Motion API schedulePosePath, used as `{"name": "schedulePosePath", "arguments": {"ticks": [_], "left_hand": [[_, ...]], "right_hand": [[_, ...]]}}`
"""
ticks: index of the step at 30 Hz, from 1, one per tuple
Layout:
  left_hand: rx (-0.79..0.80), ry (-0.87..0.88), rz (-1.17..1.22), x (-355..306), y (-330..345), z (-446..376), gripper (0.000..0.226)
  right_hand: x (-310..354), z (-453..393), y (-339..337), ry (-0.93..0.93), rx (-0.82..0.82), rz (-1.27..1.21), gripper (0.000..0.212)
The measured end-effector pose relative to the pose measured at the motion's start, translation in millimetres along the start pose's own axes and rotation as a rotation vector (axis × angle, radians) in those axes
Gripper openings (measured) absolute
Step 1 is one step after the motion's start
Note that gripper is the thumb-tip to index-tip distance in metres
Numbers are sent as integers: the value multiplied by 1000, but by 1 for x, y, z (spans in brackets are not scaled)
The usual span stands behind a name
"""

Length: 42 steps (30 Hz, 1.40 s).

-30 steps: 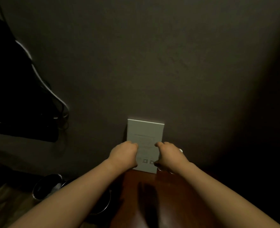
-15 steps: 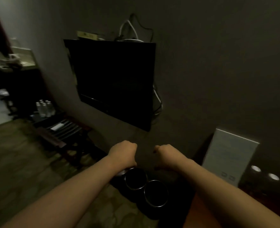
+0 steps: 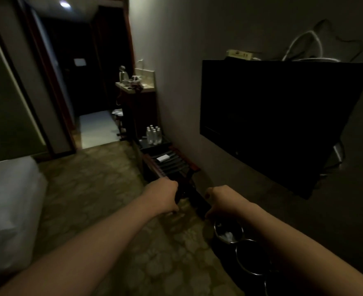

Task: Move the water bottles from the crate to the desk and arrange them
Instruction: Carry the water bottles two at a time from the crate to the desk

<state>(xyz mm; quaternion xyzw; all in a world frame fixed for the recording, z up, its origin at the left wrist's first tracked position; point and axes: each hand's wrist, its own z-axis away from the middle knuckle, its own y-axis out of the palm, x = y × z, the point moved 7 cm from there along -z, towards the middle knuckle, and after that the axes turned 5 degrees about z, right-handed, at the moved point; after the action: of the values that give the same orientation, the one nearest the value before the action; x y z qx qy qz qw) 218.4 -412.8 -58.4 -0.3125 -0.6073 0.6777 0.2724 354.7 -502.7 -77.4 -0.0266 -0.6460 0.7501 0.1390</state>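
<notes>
In a dim hotel room, the left hand and right hand are held out with fingers curled, holding nothing, while the water bottles stand clustered far ahead against the wall, beyond a slatted luggage rack and left of the television

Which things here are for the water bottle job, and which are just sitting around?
For the job:
water bottles, clustered far off by the wall
left hand and right hand, both curled, holding nothing

Just there:
television on the wall
luggage rack
round bins on the floor
white bedding
</notes>
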Motion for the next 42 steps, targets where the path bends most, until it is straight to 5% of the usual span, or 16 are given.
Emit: {"name": "schedulePosePath", "arguments": {"ticks": [12, 29, 42], "left_hand": [[-22, -184, 59, 126, 3, -64, 53], [-115, -314, 122, 315, -71, -322, 48], [-214, -330, 150, 529, -73, -458, 43]], "right_hand": [[58, -169, 5, -176, 130, -32, 39], [82, -514, -82, -382, 61, 61, 43], [170, -743, -70, -409, 127, 90, 49]]}}
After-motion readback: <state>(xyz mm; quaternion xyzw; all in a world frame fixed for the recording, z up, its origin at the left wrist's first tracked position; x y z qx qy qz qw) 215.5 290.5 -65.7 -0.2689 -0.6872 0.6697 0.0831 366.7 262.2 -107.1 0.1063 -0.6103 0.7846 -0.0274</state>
